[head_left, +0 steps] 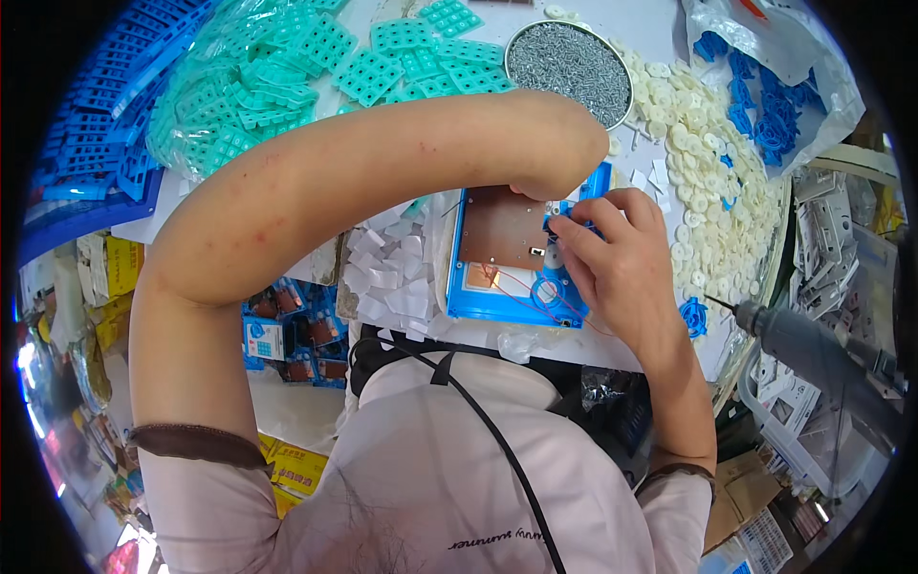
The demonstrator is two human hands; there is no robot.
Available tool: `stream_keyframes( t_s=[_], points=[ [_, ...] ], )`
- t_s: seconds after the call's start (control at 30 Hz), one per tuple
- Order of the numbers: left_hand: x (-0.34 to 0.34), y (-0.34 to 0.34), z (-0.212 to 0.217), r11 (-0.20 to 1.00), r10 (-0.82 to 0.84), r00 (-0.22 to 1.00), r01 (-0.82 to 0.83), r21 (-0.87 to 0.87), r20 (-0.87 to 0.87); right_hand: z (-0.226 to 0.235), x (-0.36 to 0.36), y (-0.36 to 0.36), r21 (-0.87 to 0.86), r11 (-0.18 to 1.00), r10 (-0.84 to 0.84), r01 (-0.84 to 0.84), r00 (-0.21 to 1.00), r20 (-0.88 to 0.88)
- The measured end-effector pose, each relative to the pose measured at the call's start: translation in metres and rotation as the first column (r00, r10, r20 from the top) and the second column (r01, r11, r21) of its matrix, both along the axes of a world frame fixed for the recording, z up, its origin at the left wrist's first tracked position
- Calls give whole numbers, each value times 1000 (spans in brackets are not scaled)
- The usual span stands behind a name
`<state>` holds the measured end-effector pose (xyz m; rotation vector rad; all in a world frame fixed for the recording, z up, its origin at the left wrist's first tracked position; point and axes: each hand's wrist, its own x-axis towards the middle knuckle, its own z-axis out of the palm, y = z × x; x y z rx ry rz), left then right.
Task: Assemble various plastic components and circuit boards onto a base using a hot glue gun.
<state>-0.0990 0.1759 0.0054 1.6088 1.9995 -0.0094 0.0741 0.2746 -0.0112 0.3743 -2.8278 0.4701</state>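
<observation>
Blue plastic casing [516, 308], brown board [499, 228] inside, on surface [710, 350]. Right hand [623, 251]: fingers curled at board's edge; left hand [566, 143]: fingers hidden; neither grasp can be told. Step, seemingly: fitting internals; next calls for steady alignment.

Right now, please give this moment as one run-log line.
right hand: at blue case, right side; left hand: over far edge, fingers mostly hidden; brown board: in case; screws: beyond case

Screws [569, 72] behind casing [507, 308], discs [712, 191] right
</observation>
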Motion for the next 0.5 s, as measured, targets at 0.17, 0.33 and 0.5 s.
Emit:
stream_keyframes(
  t_s=[0.17, 0.33, 0.5],
  points=[
    [1, 1, -1, 1000, -4, 1000, 4, 8, -2, -2, 0, -1, -129, 990, -54, 60, 997, 48],
    [-2, -1, -4, 999, -32, 999, 31, 33, 23, -5, -3, 2, -216, 973, -66, 82, 994, 82],
    [-2, -3, -3, 999, -16, 999, 14, 50, 30, 5, -9, 4, -252, 964, -48, 80, 990, 130]
  ],
)
